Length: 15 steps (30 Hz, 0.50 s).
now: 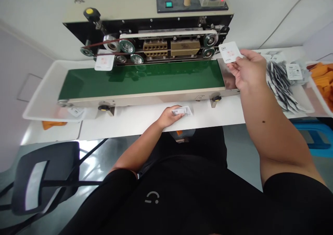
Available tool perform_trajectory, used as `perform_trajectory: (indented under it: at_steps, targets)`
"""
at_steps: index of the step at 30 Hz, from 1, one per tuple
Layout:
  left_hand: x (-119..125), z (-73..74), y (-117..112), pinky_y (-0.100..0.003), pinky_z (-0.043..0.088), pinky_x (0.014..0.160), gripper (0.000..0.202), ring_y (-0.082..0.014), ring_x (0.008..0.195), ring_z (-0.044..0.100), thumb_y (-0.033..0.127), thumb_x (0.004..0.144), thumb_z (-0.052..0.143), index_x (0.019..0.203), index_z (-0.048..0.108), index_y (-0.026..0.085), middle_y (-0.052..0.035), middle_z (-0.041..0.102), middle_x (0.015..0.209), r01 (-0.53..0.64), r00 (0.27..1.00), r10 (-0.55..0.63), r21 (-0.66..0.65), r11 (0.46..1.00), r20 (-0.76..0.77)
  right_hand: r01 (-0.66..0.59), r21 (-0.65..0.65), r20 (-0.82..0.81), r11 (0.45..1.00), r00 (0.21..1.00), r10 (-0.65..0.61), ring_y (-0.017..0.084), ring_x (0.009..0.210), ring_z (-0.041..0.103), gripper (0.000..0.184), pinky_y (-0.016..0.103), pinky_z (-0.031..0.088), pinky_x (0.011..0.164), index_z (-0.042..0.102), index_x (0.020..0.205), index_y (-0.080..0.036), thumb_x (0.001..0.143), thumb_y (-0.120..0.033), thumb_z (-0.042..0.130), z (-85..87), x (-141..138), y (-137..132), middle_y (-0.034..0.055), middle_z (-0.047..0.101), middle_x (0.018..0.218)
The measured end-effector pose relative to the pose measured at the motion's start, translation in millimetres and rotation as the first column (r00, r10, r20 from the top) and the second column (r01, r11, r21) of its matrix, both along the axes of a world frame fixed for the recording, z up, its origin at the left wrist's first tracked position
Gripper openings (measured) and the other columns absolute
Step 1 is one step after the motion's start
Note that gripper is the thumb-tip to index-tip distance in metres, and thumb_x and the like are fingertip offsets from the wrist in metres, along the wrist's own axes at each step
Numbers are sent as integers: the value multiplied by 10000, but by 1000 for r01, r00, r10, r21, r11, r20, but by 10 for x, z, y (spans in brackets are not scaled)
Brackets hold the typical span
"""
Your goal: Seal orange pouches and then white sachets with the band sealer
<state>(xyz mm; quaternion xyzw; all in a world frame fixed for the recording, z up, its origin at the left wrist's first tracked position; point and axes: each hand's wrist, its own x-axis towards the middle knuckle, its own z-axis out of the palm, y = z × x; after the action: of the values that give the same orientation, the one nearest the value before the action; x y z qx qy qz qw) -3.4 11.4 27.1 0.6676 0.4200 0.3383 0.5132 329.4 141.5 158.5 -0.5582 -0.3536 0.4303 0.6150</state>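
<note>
The right hand (248,70) is raised over the far end of the conveyor, closed to a narrow pinch on a white printed sachet (230,52). The sachet juts out beyond the fingertips toward the sealing machine, tilted, and looks so nearly square from here that its long axis is hard to call. The left hand (169,117) is low at the near side of the conveyor, curled around a second sachet (182,111), whose free end sticks out to the right and lies roughly along the machine's length. Each hand has its own sachet, and the right one is much closer to the heap of silver-and-white sachets (279,84) on the white table (135,124). A third sachet (104,60) sits at the far edge of the green conveyor belt (140,78), against the rollers of the band sealer (148,25), and the left hand is the nearer to it. The sealer's control panel (191,1) runs along the top of the machine. Beyond the heap, a white bin (318,99) holds orange pieces, and a blue crate (314,134) shows below the table's edge.
</note>
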Motion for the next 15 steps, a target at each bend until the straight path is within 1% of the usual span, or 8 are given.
perform_trajectory:
  at_steps: [2, 6, 8, 10, 12, 13, 15]
  targets:
    - [-3, -11, 3, -271, 508, 721, 441, -169, 788, 656, 551, 860, 768, 1053, 737, 155, -62, 742, 921, 0, 1000, 0, 0, 1000, 8, -36, 5, 8, 999, 999, 36, 44, 668, 616, 290, 237, 601, 783, 560, 1271, -158, 1020, -15, 539, -5, -178, 44, 19, 703, 922]
    - [-8, -31, 13, -272, 512, 740, 433, -170, 801, 658, 535, 862, 773, 1063, 730, 154, -63, 737, 931, 2, 1000, -2, -3, 1000, 24, -23, -59, 19, 998, 1000, 24, 74, 688, 682, 285, 247, 636, 758, 591, 1277, -129, 1013, -32, 545, -11, -607, 93, -3, 656, 827]
    - [-10, -37, 15, -273, 513, 740, 430, -170, 799, 657, 532, 866, 772, 1061, 728, 151, -63, 733, 924, 2, 1000, -2, -6, 1000, 26, -85, -53, 41, 995, 995, 87, 99, 712, 711, 293, 246, 647, 724, 608, 1302, -144, 1010, -118, 611, -38, -751, 125, -1, 635, 826]
    - [-12, -42, 12, -272, 513, 733, 435, -170, 793, 656, 536, 868, 770, 1062, 726, 149, -64, 732, 918, 1, 1000, -1, -7, 1000, 26, -158, -16, 93, 987, 983, 159, 113, 734, 721, 361, 233, 645, 685, 605, 1347, -173, 1000, -243, 677, -73, -819, 118, 13, 637, 873]
    - [-14, -42, 8, -272, 513, 724, 445, -170, 785, 653, 543, 866, 771, 1067, 724, 148, -62, 731, 912, -4, 1000, 4, -8, 1000, 27, -197, 45, 186, 979, 965, 185, 112, 743, 713, 441, 221, 630, 648, 584, 1403, -201, 1002, -350, 687, -103, -838, 6, 36, 652, 961]
    - [-14, -41, 7, -273, 512, 721, 445, -169, 780, 652, 544, 868, 769, 1069, 724, 149, -61, 730, 909, -3, 1000, 4, -8, 1000, 29, -196, 83, 244, 977, 955, 171, 110, 740, 705, 458, 220, 620, 630, 571, 1427, -216, 1012, -385, 667, -120, -842, -106, 48, 659, 1019]
    - [-13, -34, 11, -278, 513, 724, 429, -170, 780, 650, 537, 879, 761, 1066, 724, 152, -62, 726, 913, 1, 999, -1, 15, 1000, 36, -168, 188, 365, 968, 927, 89, 106, 728, 687, 435, 230, 597, 600, 568, 1437, -250, 1041, -429, 599, -185, -859, -438, 67, 656, 1133]
